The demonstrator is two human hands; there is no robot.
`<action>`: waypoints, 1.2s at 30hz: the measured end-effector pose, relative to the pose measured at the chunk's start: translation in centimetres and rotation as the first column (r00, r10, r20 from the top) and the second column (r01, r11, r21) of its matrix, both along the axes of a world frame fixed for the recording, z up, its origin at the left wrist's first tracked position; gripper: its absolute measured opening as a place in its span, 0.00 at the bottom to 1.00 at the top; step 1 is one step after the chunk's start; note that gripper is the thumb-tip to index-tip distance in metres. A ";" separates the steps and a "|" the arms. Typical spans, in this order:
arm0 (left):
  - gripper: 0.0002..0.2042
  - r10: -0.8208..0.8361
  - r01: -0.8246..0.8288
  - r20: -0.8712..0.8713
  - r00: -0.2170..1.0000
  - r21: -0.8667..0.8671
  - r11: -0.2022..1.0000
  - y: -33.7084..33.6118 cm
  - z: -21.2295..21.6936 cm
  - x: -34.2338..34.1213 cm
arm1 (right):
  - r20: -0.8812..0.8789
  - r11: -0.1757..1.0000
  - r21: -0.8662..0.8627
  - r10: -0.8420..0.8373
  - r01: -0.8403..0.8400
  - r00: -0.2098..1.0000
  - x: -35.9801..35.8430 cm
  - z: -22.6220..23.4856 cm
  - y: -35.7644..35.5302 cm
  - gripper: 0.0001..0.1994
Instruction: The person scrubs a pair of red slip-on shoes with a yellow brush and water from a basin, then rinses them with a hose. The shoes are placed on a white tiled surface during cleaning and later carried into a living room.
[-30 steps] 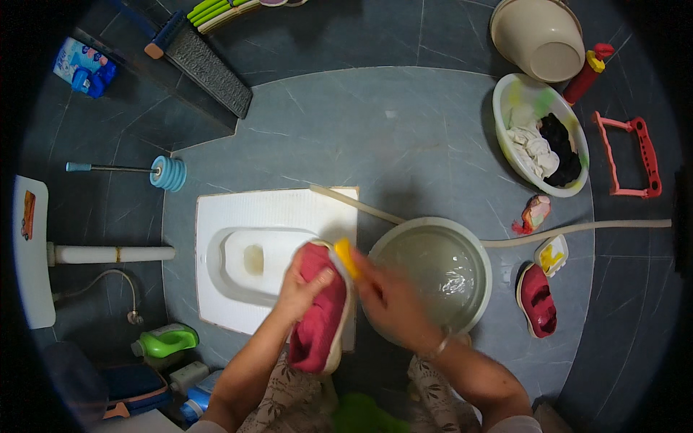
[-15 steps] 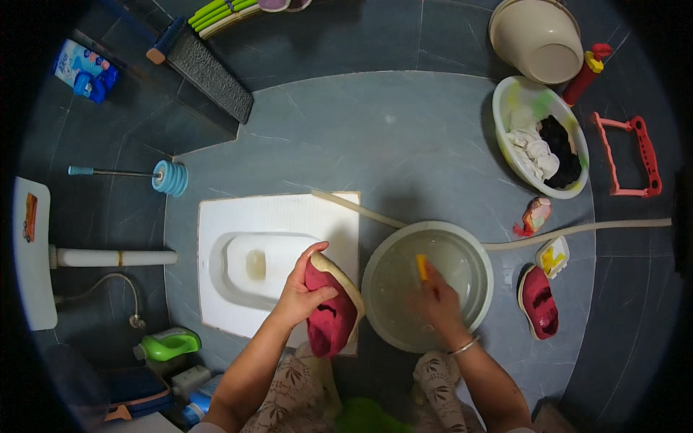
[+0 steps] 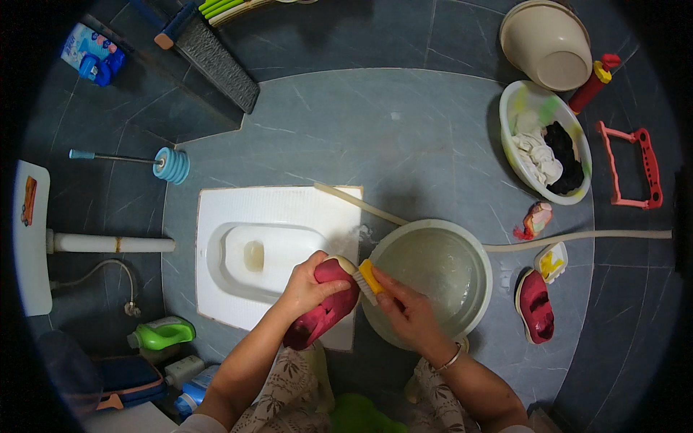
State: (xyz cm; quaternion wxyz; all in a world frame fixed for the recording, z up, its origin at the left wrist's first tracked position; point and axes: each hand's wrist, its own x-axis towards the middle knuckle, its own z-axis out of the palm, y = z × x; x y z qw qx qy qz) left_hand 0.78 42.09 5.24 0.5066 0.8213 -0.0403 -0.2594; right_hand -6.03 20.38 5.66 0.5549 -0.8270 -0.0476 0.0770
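A dark pink shoe with a cream sole [image 3: 328,309] is gripped in my left hand [image 3: 307,289], held tilted over the edge of the white squat toilet [image 3: 285,195]. My right hand [image 3: 411,314] is closed round a yellow scrub brush [image 3: 371,278]. Its white bristles meet the sole's edge near one end of the shoe. Just beneath my right hand stands a pale round basin [image 3: 485,285] of cloudy water. The matching pink shoe [image 3: 535,307] lies on the floor to the right.
Near the other shoe are a small white dish with yellow pieces [image 3: 551,261] and a crumpled packet [image 3: 535,219]. A hose [image 3: 577,239] runs behind the basin. Farther back stands a laundry tub [image 3: 510,155]. Several bottles, one green [image 3: 164,333], stand at lower left; a plunger [image 3: 171,166] stands beyond the toilet.
My right hand has brought the brush up out of the basin and leftward onto the shoe. My left hand has turned the shoe so its sole edge faces the brush.
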 end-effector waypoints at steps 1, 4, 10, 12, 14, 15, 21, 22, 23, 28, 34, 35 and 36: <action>0.19 -0.030 0.030 -0.003 1.000 -0.006 1.000 0.0 -0.1 -0.1 | -0.008 1.000 0.010 -0.001 0.001 1.000 0.4 0.3 0.1 0.20; 0.20 -0.117 0.115 0.009 0.993 0.093 0.989 0.3 0.4 0.3 | -0.157 0.998 0.027 0.057 -0.054 0.986 2.5 3.3 0.5 0.21; 0.19 -0.121 0.128 0.214 0.969 -0.019 0.992 1.0 1.5 1.0 | -0.066 0.997 -0.020 0.075 -0.077 0.995 2.9 1.9 1.1 0.21; 0.16 0.181 -0.168 0.077 0.981 -0.148 0.975 1.3 2.7 1.7 | 0.014 0.984 -0.151 0.099 -0.096 0.995 0.2 -0.1 -0.3 0.20; 0.16 0.205 -0.181 0.205 0.957 -0.132 0.975 1.1 4.5 2.9 | 0.108 0.970 -0.236 0.087 -0.059 0.990 -2.1 -2.5 -1.9 0.21; 0.17 0.210 -0.188 0.210 0.955 -0.122 0.975 0.8 4.9 3.2 | 0.137 0.968 -0.250 0.060 -0.024 0.989 -2.6 -3.5 -2.6 0.21; 0.25 0.151 -0.148 0.209 0.966 -0.030 0.988 1.7 3.2 1.6 | 0.102 0.830 -0.529 -0.147 0.179 0.984 -3.0 -8.7 -7.0 0.24; 0.25 0.133 -0.136 0.193 0.972 0.003 0.991 1.6 3.0 1.5 | 0.007 0.816 -0.555 -0.188 0.160 0.982 -3.4 -9.4 -7.0 0.24; 0.25 0.114 -0.122 0.176 0.978 0.037 0.992 1.5 2.6 1.6 | -0.084 0.802 -0.581 -0.229 0.139 0.970 -3.6 -10.2 -6.8 0.24; 0.25 -0.219 0.123 0.347 0.912 0.278 0.953 1.6 0.7 0.8 | -0.389 0.969 -0.056 -0.243 0.241 0.888 -0.2 -4.2 -2.1 0.28; 0.26 -0.422 0.305 0.290 0.859 0.372 0.876 -1.3 1.6 0.6 | -0.276 0.983 0.151 -0.056 0.101 0.960 2.6 0.8 1.7 0.29; 0.27 -0.430 0.290 0.361 0.827 0.382 0.878 -1.4 1.5 0.6 | -0.310 0.973 0.193 -0.061 0.125 0.949 2.6 -0.1 1.7 0.28; 0.27 -0.434 0.270 0.430 0.791 0.391 0.880 -1.6 1.5 0.8 | -0.343 0.961 0.235 -0.059 0.147 0.938 2.7 -0.6 1.7 0.28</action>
